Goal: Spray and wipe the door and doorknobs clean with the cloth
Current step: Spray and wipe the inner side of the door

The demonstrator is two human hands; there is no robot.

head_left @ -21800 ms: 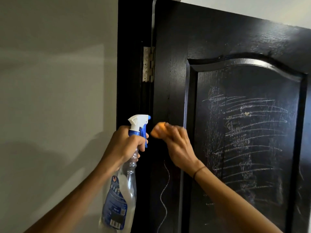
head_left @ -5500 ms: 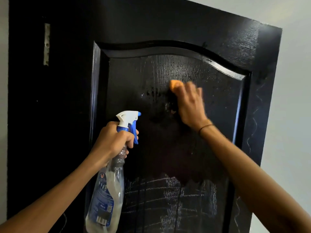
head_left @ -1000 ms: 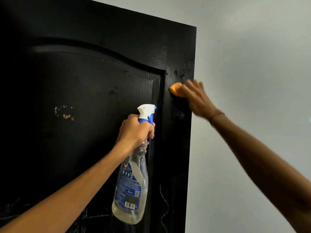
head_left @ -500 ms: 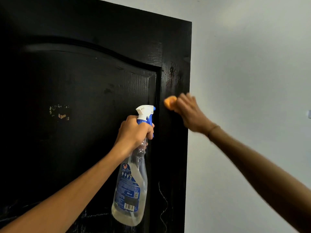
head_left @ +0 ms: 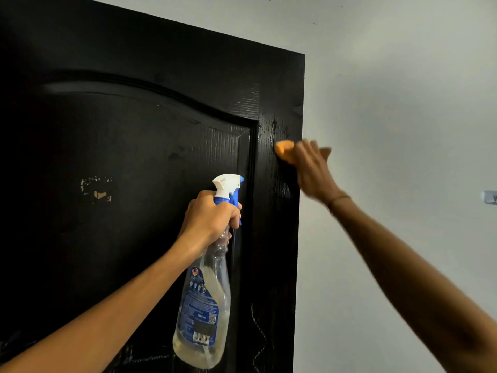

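Note:
A black panelled door (head_left: 134, 157) fills the left and middle of the view. My right hand (head_left: 309, 168) presses an orange cloth (head_left: 283, 149) against the door's right stile, near its free edge; only the cloth's upper left part shows past my fingers. My left hand (head_left: 209, 219) grips the neck of a clear spray bottle (head_left: 204, 305) with a white and blue trigger head, held upright in front of the panel's right edge. The stile above the cloth looks wet and streaked. No doorknob is in view.
A pale wall (head_left: 403, 103) lies right of the door edge. White chalk-like scribbles (head_left: 258, 332) run down the lower stile and across the panel's bottom. A small patch of chipped marks (head_left: 96, 188) sits on the panel at left.
My right hand and the cloth went down the stile half a second ago and are now back up and nearer the door's edge. The spray bottle has stayed in place.

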